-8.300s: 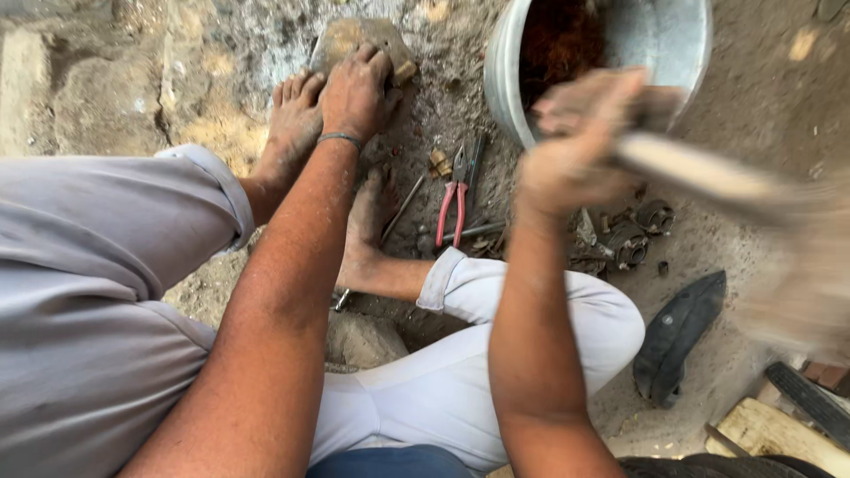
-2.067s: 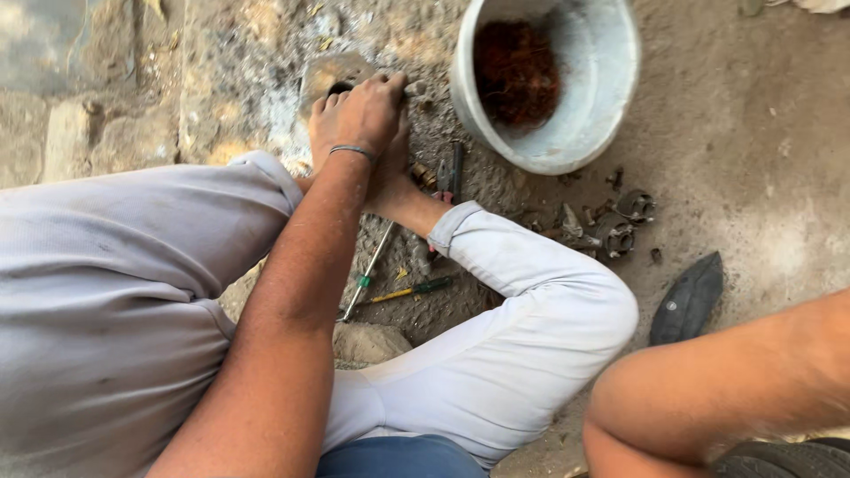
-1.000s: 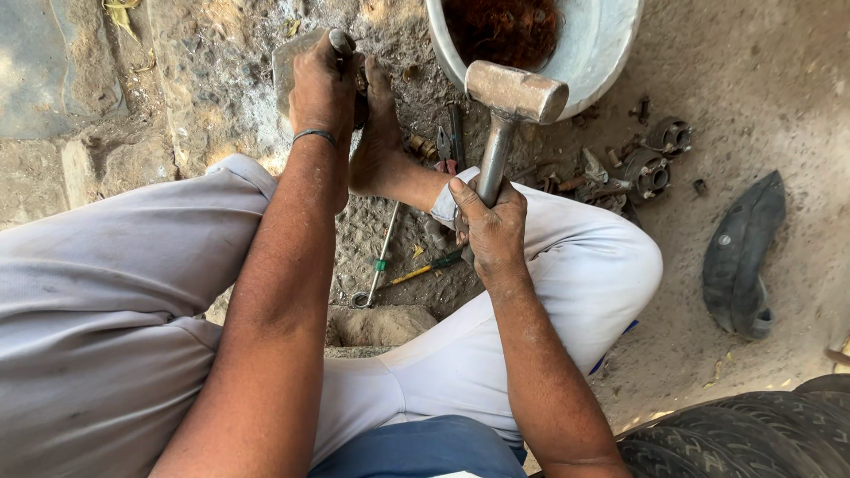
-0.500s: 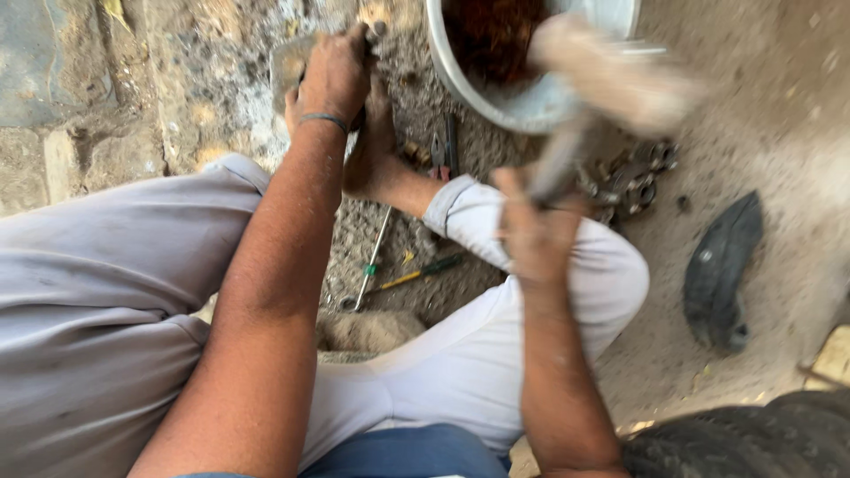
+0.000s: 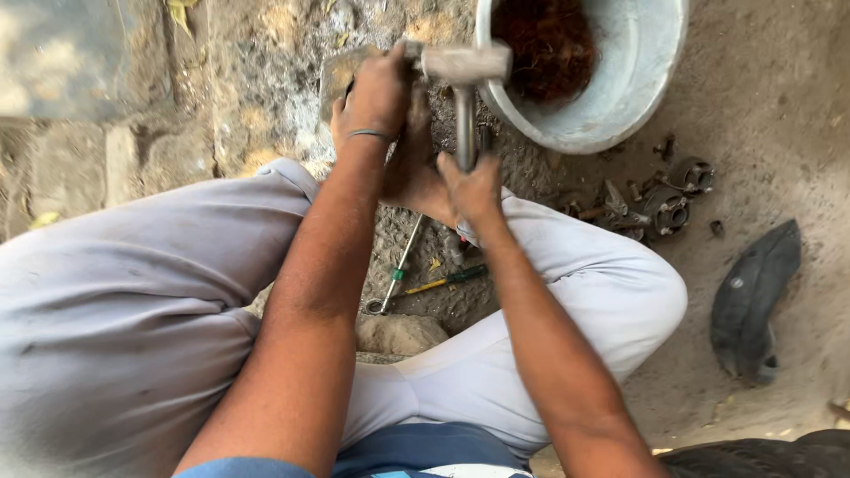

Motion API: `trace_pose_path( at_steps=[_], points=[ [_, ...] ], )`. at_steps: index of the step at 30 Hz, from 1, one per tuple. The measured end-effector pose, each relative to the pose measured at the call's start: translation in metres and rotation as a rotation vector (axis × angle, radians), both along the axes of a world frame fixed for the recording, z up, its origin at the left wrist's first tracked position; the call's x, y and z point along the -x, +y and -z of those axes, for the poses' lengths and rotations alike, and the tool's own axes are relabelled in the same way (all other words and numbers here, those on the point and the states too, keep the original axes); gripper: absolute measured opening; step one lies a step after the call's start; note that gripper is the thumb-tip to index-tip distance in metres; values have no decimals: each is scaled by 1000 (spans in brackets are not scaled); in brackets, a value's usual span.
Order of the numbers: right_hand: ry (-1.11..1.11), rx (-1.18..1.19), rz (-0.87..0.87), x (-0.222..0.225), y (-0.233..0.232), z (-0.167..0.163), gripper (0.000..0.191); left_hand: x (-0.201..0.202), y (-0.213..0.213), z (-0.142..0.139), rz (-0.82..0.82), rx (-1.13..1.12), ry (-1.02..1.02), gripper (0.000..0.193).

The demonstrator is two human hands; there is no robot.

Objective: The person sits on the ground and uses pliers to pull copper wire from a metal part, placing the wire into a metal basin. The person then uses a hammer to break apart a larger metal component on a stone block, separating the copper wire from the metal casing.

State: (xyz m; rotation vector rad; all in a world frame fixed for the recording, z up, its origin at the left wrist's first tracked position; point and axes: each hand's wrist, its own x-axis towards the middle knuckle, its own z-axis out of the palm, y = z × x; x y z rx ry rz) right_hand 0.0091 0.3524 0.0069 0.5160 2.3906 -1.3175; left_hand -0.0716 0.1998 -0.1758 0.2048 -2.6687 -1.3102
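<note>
Looking down from head height, a seated person's legs in pale grey trousers [image 5: 133, 310] are seen over bare dirt ground [image 5: 779, 106]. A hammer [image 5: 465, 80] is gripped by the right hand [image 5: 474, 188], the fingers wrapped tight around the lower handle, with the metal head just beside the left hand [image 5: 381, 93]. A flat, dusty metal piece [image 5: 336, 75] is held down by the left hand, fingers curled over its edge; what lies under the palm cannot be made out. A bare foot [image 5: 412, 173] is braced just below that hand. Behind the hammer stands a metal basin [image 5: 620, 88] holding reddish-brown fibre. A spanner [image 5: 394, 270] and a green-handled screwdriver [image 5: 447, 280] lie between the legs, small round metal parts [image 5: 668, 199] to the right, and a curved black rubber piece [image 5: 753, 301] farther right. A likely risk is judged: the holding fingers sit so near the hammer head that a glancing blow could strike them, or the piece could slip and jump.
</note>
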Motion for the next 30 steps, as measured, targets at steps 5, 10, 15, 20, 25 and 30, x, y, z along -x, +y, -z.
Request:
trace_pose_path(
  at_steps=[5,10,15,20,25,30],
  points=[
    [-29,191,142,-58,45,27,22,-2,-7,1,40,-8,-12,25],
    [3,284,247,-73,58,-9,26,0,-24,-4,-117,-260,76,15],
    [160,434,239,-63,53,-17,31,-1,-29,-12,-57,-434,175,10],
    [100,427,322,-61,60,-9,31,-2,-23,-17,-85,-186,138,12],
    [76,451,315,-59,61,-10,32,1,-22,-18,-66,-152,115,14],
    [94,378,277,-58,66,-3,37,3,-19,-17,-37,-128,104,16]
  ],
)
